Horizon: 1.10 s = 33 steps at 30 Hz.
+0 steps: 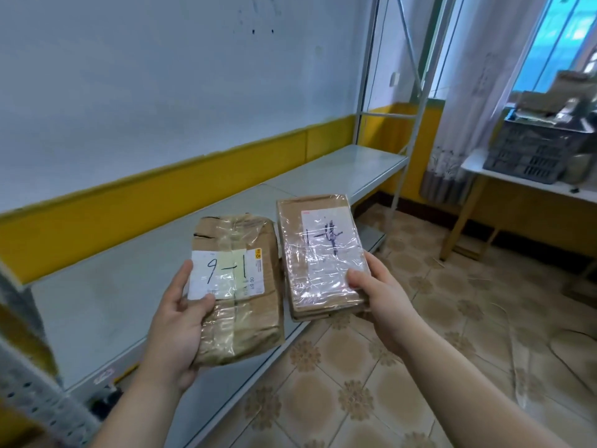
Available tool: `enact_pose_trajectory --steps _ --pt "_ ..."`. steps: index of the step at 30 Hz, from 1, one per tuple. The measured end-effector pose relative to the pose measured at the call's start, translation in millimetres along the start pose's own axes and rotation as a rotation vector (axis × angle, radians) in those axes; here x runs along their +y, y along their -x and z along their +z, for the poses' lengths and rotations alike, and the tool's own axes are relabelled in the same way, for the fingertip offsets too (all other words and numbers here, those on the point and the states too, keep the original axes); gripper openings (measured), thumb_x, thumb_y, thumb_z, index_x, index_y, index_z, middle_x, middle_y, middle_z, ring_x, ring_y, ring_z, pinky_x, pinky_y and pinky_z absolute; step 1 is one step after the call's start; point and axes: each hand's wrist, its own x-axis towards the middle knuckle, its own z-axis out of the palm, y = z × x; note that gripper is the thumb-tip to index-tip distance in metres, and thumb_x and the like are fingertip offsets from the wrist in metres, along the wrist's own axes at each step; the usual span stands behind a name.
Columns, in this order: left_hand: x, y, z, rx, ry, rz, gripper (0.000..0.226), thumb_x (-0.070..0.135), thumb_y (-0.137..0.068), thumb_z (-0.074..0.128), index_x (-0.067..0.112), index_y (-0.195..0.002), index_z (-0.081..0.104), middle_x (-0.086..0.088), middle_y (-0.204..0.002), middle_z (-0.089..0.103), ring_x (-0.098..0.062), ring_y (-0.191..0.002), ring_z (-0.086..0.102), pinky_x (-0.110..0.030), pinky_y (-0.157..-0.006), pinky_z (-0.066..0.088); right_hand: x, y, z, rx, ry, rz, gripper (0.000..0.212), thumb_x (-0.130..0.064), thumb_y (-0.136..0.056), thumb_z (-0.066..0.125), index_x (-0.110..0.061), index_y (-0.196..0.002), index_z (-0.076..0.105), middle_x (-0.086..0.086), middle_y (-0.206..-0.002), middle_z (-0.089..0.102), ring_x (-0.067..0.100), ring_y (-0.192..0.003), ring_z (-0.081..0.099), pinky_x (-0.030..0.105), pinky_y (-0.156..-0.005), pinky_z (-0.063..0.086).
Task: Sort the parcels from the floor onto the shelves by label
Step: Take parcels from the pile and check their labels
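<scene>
Parcels, two of them, hang side by side just above the front edge of the grey shelf [97,312], one in each hand. The left hand [174,328] grips the crumpled parcel [239,318] marked "9-1", its thumb pressed on the label's lower corner and its fingers curled underneath, mostly hidden. The right hand [381,299] grips the flat parcel [319,253], whose label reads roughly "1-4", with the thumb on top and the fingers wrapped below, while a crate [529,156] stands on a table [475,163] at far right.
</scene>
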Motion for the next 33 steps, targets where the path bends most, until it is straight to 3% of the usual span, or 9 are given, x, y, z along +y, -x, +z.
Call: enact_pose_trajectory --steps 2,9,13,18,22,24,26,33 --pt "-3 -28 17 -0.011 -0.02 -0.005 0.06 -0.007 -0.095 0.049 0.033 -0.141 0.047 0.01 -0.09 0.074 -0.012 -0.072 0.073 -0.028 -0.051 0.057 -2 -24 -8 0.042 0.009 0.006 0.052 -0.012 -0.091 0.059 -0.036 -0.136 0.05 0.001 -0.117 0.07 0.016 -0.084 0.072 0.028 -0.068 0.053" --pt "-26 -98 69 -0.002 -0.026 -0.061 0.061 -0.005 -0.094 0.052 0.039 -0.136 0.05 0.004 -0.1 0.071 -0.016 -0.075 0.072 -0.028 -0.052 0.057 -2 -104 -43 0.109 -0.026 0.057 0.05 -0.012 -0.091 0.062 -0.036 -0.133 0.05 0.0 -0.116 0.07 0.021 -0.091 0.072 0.035 -0.077 0.057" --pt "-39 -130 90 0.071 -0.016 -0.085 0.059 -0.003 -0.095 0.051 0.036 -0.138 0.048 0.003 -0.105 0.071 -0.018 -0.08 0.071 -0.029 -0.052 0.057 0 -165 -51 0.054 0.033 0.094 0.052 -0.016 -0.09 0.063 -0.033 -0.137 0.049 0.001 -0.119 0.068 0.024 -0.096 0.071 0.043 -0.086 0.058" --pt "-43 -161 93 0.242 -0.001 -0.094 0.059 -0.004 -0.096 0.05 0.035 -0.14 0.046 0.0 -0.109 0.068 -0.022 -0.085 0.069 -0.029 -0.05 0.057 1 -237 -36 -0.116 0.119 0.143 0.049 -0.016 -0.092 0.062 -0.034 -0.135 0.047 0.001 -0.117 0.067 0.024 -0.095 0.072 0.044 -0.087 0.058" --pt "-48 -172 66 0.448 -0.026 -0.087 0.06 -0.003 -0.095 0.052 0.035 -0.141 0.046 0.007 -0.099 0.067 -0.019 -0.08 0.068 -0.03 -0.052 0.056 19 -285 5 -0.233 0.196 0.226 0.053 -0.019 -0.094 0.061 -0.029 -0.142 0.042 0.002 -0.125 0.062 0.024 -0.103 0.066 0.044 -0.091 0.056" --pt "-50 -174 42 0.535 -0.031 -0.092 0.06 -0.004 -0.094 0.053 0.034 -0.141 0.046 0.007 -0.098 0.066 -0.019 -0.081 0.067 -0.033 -0.061 0.055 33 -301 33 -0.303 0.224 0.276 0.052 -0.022 -0.094 0.061 -0.028 -0.142 0.042 0.001 -0.121 0.064 0.024 -0.101 0.066 0.04 -0.082 0.055" --pt "-51 -179 17 0.618 -0.035 -0.1 0.06 -0.005 -0.094 0.053 0.032 -0.142 0.046 0.002 -0.102 0.065 -0.021 -0.082 0.066 -0.034 -0.066 0.053 49 -315 64 -0.37 0.272 0.312 0.053 -0.026 -0.093 0.061 -0.03 -0.143 0.042 0.0 -0.118 0.066 0.024 -0.1 0.066 0.036 -0.073 0.052" --pt "-61 -198 -77 0.792 -0.069 -0.178 0.059 -0.003 -0.094 0.053 0.031 -0.142 0.045 -0.008 -0.122 0.062 -0.025 -0.092 0.065 -0.034 -0.067 0.052 89 -349 179 -0.48 0.343 0.431 0.054 -0.029 -0.094 0.059 -0.029 -0.144 0.039 0.005 -0.127 0.062 0.023 -0.099 0.062 0.029 -0.069 0.043"
